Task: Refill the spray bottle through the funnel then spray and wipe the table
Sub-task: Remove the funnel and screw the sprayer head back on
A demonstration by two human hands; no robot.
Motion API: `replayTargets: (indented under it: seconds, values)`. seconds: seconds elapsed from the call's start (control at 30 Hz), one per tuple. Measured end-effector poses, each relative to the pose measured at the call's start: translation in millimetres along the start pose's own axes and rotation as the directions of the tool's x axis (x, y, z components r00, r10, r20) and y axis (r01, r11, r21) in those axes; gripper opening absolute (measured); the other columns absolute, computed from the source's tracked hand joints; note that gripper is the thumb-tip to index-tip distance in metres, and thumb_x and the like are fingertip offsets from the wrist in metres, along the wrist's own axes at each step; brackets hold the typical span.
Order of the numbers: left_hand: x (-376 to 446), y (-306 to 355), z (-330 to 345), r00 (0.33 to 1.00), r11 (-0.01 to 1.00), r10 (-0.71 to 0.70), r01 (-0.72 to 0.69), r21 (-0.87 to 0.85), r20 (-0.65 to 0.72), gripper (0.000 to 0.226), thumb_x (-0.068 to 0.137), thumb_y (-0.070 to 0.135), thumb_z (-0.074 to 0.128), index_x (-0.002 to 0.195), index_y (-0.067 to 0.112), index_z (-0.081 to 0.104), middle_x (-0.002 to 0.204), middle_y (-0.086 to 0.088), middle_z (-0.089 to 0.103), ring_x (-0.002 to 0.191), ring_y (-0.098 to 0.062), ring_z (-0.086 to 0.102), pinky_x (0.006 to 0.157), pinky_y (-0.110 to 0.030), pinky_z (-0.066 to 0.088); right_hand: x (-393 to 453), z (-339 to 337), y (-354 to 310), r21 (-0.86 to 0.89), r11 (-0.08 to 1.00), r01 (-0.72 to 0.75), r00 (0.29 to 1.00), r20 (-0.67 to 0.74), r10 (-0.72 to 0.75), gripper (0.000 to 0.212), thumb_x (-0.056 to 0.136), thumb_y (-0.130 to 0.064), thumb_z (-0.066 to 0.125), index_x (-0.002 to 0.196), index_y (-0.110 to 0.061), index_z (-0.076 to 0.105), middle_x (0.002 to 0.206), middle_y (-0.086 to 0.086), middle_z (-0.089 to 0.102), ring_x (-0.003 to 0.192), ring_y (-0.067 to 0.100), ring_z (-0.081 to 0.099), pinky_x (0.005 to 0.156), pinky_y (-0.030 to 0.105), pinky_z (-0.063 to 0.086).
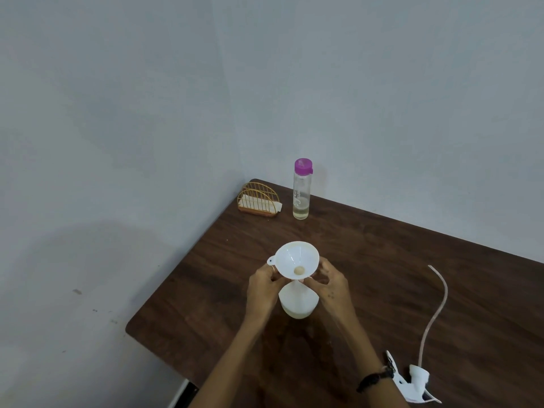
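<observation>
A white funnel (297, 259) stands with its stem in the neck of the white spray bottle (298, 304), which sits upright and headless on the dark wooden table (412, 275). My left hand (262, 285) pinches the funnel's lower left side and my right hand (331, 282) pinches its lower right side. The white spray head (413, 381) with its long pinkish tube (435, 304) lies on the table at the near right. A clear glass bottle (301, 191) with a purple cap stands at the back, holding a little pale liquid.
A gold wire napkin holder (259, 200) with white napkins sits at the table's back left corner, close to the grey wall. The table's left edge runs diagonally toward me. A dark band is on my right wrist.
</observation>
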State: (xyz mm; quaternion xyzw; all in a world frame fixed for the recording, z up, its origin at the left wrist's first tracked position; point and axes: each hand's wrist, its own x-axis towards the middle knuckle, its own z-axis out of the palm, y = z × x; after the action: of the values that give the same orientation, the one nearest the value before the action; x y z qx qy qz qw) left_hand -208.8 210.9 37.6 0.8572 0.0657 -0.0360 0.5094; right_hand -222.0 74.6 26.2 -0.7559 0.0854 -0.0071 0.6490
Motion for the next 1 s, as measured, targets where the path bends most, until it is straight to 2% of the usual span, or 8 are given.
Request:
replayTargets:
  seconds: [0.07,0.13,0.23,0.37,0.53,0.63,0.77,1.0]
  values:
    - [1,1,-2,1.000,1.000,-0.031,0.031,-0.003,0.000,0.016,0.082,0.021,0.068,0.093,0.010,0.071,0.088,-0.001,0.073,0.078,-0.008,0.065,0.070,-0.024,0.055,-1,0,-1,0.004,1.000,-0.002,1.000,-0.010,0.002,0.049,0.079,-0.023,0.074,0.124,-0.020,0.058,0.119,-0.003,0.066,0.109,0.013,0.061,0.093,0.044,0.052]
    - [0,7,-6,0.997,0.997,-0.076,0.076,-0.029,-0.006,0.014,0.081,0.018,0.069,0.089,0.007,0.069,0.073,-0.001,0.070,0.057,-0.005,0.061,0.054,-0.014,0.051,-2,-1,-4,0.019,1.000,0.015,1.000,-0.020,-0.014,0.045,0.080,-0.022,0.073,0.123,-0.020,0.059,0.119,-0.003,0.066,0.109,0.012,0.061,0.094,0.041,0.052]
    - [-3,16,-13,0.994,0.974,-0.099,0.104,-0.202,0.036,0.015,0.080,0.008,0.067,0.094,0.003,0.068,0.054,0.000,0.065,0.040,-0.008,0.056,0.046,-0.018,0.049,-3,-4,-14,0.082,0.996,0.025,1.000,-0.008,-0.024,0.039,0.083,-0.014,0.069,0.120,-0.020,0.059,0.116,-0.005,0.066,0.108,0.010,0.061,0.093,0.032,0.051]
    - [-9,33,-22,0.986,0.891,-0.102,0.150,-0.428,0.133,0.019,0.087,0.011,0.061,0.105,0.010,0.065,0.070,-0.001,0.071,0.050,-0.011,0.064,0.053,-0.020,0.054,-6,-8,-31,0.185,0.982,0.035,0.999,-0.004,-0.035,0.034,0.086,-0.001,0.061,0.111,-0.024,0.061,0.095,-0.019,0.070,0.089,0.003,0.068,0.070,0.018,0.055]
    - [-10,45,-31,0.954,0.770,-0.179,0.288,-0.569,0.241,0.013,0.093,0.017,0.053,0.100,0.017,0.063,0.091,-0.008,0.072,0.068,-0.017,0.071,0.065,-0.026,0.059,-9,-13,-46,0.387,0.918,-0.084,0.996,0.004,0.089,0.021,0.093,-0.007,0.052,0.110,-0.012,0.063,0.100,0.010,0.071,0.083,0.021,0.072,0.065,0.024,0.058]
    - [-7,47,-35,0.927,0.730,-0.193,0.355,-0.583,0.323,0.025,0.096,0.026,0.044,0.100,0.010,0.063,0.081,-0.010,0.074,0.070,-0.020,0.072,0.065,-0.026,0.059,-7,-15,-54,0.446,0.871,-0.207,0.978,0.070,0.197,0.023,0.095,-0.023,0.050,0.111,-0.009,0.059,0.099,0.016,0.071,0.080,0.025,0.072,0.065,0.025,0.059]
    - [-4,50,-37,0.908,0.712,-0.230,0.402,-0.576,0.351,0.038,0.094,0.043,0.043,0.092,0.012,0.063,0.074,-0.010,0.074,0.067,-0.019,0.072,0.061,-0.025,0.059,-3,-16,-57,0.401,0.885,-0.236,0.971,0.081,0.223,0.036,0.091,-0.033,0.054,0.118,-0.008,0.058,0.099,0.014,0.070,0.081,0.023,0.073,0.067,0.024,0.059]
    - [-4,50,-31,0.921,0.741,-0.245,0.379,-0.554,0.303,0.023,0.091,0.037,0.052,0.086,0.017,0.061,0.068,-0.006,0.073,0.063,-0.018,0.071,0.061,-0.025,0.058,-1,-14,-62,0.384,0.885,-0.263,0.964,0.070,0.256,0.043,0.089,-0.030,0.058,0.123,-0.003,0.057,0.115,0.019,0.066,0.086,0.026,0.071,0.069,0.026,0.059]
